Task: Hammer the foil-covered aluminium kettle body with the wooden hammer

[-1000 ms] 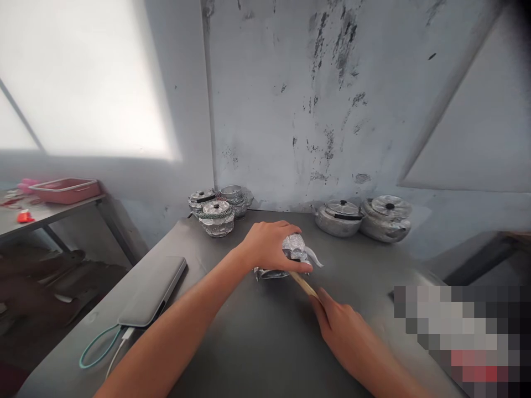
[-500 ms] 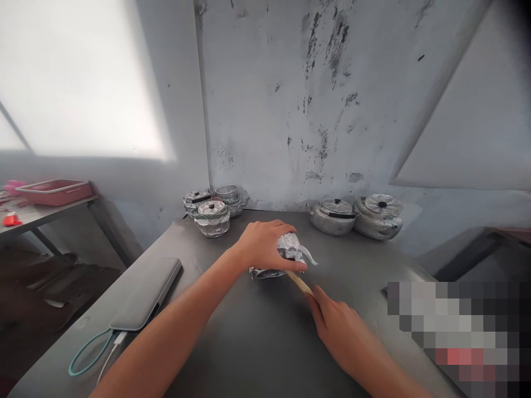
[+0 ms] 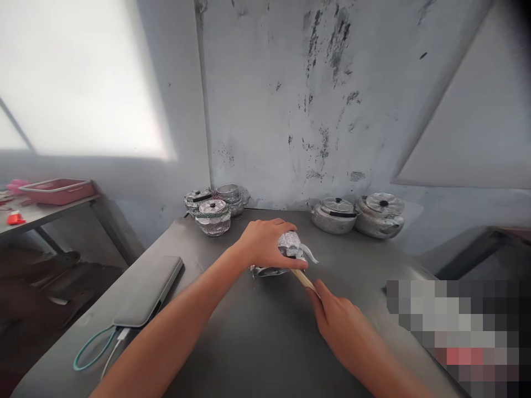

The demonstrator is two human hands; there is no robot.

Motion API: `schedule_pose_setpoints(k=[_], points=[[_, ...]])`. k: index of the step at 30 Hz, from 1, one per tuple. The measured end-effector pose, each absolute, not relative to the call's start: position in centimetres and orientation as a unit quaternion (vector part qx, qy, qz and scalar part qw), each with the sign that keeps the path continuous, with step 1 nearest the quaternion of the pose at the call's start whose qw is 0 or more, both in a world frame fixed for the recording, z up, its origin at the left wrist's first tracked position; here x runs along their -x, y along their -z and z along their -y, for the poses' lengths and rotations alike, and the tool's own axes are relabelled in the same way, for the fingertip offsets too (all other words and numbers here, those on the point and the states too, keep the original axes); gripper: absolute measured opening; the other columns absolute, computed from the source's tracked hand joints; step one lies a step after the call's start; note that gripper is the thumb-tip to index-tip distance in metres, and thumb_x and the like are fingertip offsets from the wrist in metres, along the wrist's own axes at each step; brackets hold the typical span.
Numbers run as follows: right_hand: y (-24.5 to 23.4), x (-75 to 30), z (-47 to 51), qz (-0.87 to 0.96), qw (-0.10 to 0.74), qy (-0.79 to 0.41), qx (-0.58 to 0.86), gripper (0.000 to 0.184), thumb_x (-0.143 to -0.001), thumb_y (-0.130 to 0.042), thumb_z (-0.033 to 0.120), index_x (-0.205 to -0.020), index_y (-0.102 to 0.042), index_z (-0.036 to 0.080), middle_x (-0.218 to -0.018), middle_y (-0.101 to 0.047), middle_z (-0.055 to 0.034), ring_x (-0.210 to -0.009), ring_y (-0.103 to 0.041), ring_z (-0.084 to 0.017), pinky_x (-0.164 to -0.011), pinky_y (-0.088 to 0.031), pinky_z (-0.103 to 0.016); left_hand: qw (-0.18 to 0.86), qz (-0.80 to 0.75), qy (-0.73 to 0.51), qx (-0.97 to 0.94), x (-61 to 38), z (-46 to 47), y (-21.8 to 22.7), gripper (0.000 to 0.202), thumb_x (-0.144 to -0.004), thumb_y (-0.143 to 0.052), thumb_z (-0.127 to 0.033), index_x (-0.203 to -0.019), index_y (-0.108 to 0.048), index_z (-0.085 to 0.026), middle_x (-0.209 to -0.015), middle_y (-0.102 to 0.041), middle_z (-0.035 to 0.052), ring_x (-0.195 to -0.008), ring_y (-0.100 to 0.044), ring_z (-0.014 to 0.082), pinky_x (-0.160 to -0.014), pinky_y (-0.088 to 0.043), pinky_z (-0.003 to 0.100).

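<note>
In the middle of the table, my left hand point(image 3: 267, 243) is closed around a crumpled silver foil-like piece point(image 3: 290, 243), most of which its palm and fingers cover. A curved silver strip point(image 3: 310, 255) sticks out from that piece to the right. Below the hand lies another shiny silver part point(image 3: 267, 271); whether the two are joined is hidden. My right hand point(image 3: 334, 309) grips a pale wooden stick-like handle point(image 3: 304, 278). The handle's far end disappears beneath my left hand, touching or close to the silver piece.
Several lidded silver pots stand along the back, including a small one point(image 3: 212, 217) at left and a larger one point(image 3: 379, 215) at right. A grey power bank point(image 3: 148, 292) with cables lies left. A pink basket point(image 3: 58, 192) rests on a side table. Pixelation covers the lower right.
The whole view has shifted very slightly. Both hands keep the same grips in nearly the same place; the silver piece and wooden handle show almost no movement.
</note>
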State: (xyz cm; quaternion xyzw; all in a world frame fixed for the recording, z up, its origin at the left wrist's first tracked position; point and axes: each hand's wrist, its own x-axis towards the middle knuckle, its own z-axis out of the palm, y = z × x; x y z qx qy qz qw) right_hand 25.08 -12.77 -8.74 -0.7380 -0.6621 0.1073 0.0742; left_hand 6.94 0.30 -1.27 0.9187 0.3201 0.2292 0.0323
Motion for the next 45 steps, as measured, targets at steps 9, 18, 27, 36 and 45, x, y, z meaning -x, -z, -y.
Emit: schedule_pose_setpoints(k=[9, 18, 27, 36, 45], points=[[8.98, -24.98, 12.95, 0.653, 0.039, -0.096, 0.751, 0.031, -0.107, -0.026, 0.037, -0.099, -0.054, 0.024, -0.076, -0.075, -0.0071, -0.072, -0.075, -0.034, -0.052, -0.020, -0.030, 0.034, -0.316, -0.236, -0.918, -6.92, -0.41, 1.32, 0.079, -0.071, -0.061, -0.083, -0.132, -0.059, -0.033, -0.130, -0.067, -0.0005, -0.106, -0.068, 0.0277, -0.089, -0.050, 0.039], [9.05, -24.87, 13.21, 0.659, 0.032, -0.070, 0.748, 0.031, -0.108, -0.026, 0.037, -0.100, -0.053, 0.024, -0.073, -0.075, -0.0058, -0.069, -0.076, -0.032, -0.050, -0.017, -0.030, 0.036, -0.317, -0.238, -0.917, -7.00, -0.29, 1.29, 0.080, -0.070, -0.061, -0.084, -0.131, -0.060, -0.032, -0.129, -0.067, 0.0004, -0.108, -0.067, 0.0280, -0.090, -0.050, 0.039], [9.38, -25.01, 13.18, 0.665, 0.020, -0.045, 0.745, 0.029, -0.108, -0.029, 0.036, -0.107, -0.054, 0.024, -0.076, -0.077, -0.0066, -0.070, -0.076, -0.032, -0.051, -0.018, -0.029, 0.036, -0.323, -0.230, -0.917, -6.87, -0.36, 1.28, 0.082, -0.070, -0.059, -0.085, -0.132, -0.059, -0.032, -0.130, -0.067, 0.0003, -0.106, -0.068, 0.0277, -0.091, -0.049, 0.040], [9.63, -24.69, 13.32, 0.672, 0.033, -0.029, 0.740, 0.028, -0.108, -0.029, 0.036, -0.105, -0.054, 0.024, -0.074, -0.076, -0.0053, -0.067, -0.076, -0.031, -0.049, -0.021, -0.029, 0.037, -0.327, -0.230, -0.916, -6.89, -0.40, 1.31, 0.081, -0.069, -0.060, -0.085, -0.132, -0.059, -0.033, -0.130, -0.067, 0.0009, -0.106, -0.068, 0.0284, -0.091, -0.050, 0.040], [9.17, -24.45, 13.68, 0.670, 0.043, -0.019, 0.741, 0.028, -0.108, -0.027, 0.037, -0.100, -0.051, 0.025, -0.069, -0.074, -0.0043, -0.064, -0.075, -0.031, -0.048, -0.016, -0.029, 0.043, -0.327, -0.230, -0.916, -6.86, -0.38, 1.27, 0.082, -0.069, -0.060, -0.085, -0.132, -0.060, -0.033, -0.130, -0.067, 0.0018, -0.107, -0.067, 0.0295, -0.091, -0.050, 0.041]])
